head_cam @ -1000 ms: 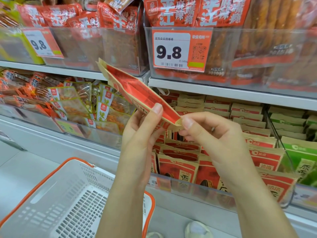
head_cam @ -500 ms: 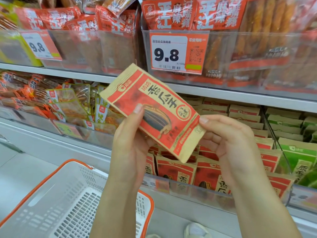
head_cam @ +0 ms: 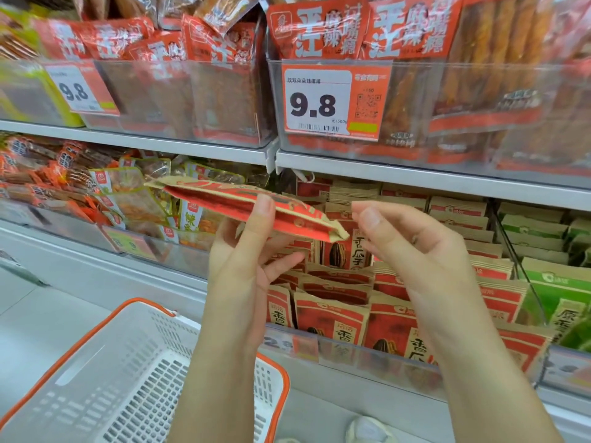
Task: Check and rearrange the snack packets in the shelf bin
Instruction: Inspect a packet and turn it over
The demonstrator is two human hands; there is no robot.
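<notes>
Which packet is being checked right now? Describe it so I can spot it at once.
Find the big 9.8 price tag on the upper shelf; just below it, in front of the bin of red-and-tan seed packets, the left hand holds one packet. Unlike its upright neighbours, it lies nearly flat and edge-on in mid-air.

The held packet (head_cam: 246, 207) lies nearly edge-on, so its printed face cannot be read, and the left hand (head_cam: 246, 260) covers part of its underside. The right hand (head_cam: 412, 251) hides several packets in the shelf bin (head_cam: 351, 350) behind it. The white basket (head_cam: 105, 378) is cut off at 7 o'clock by the picture's edges. The price tag (head_cam: 81, 89) at 10 o'clock is blurred, its small print illegible. At 6 o'clock a shoe (head_cam: 367, 430) is cut by the bottom edge
</notes>
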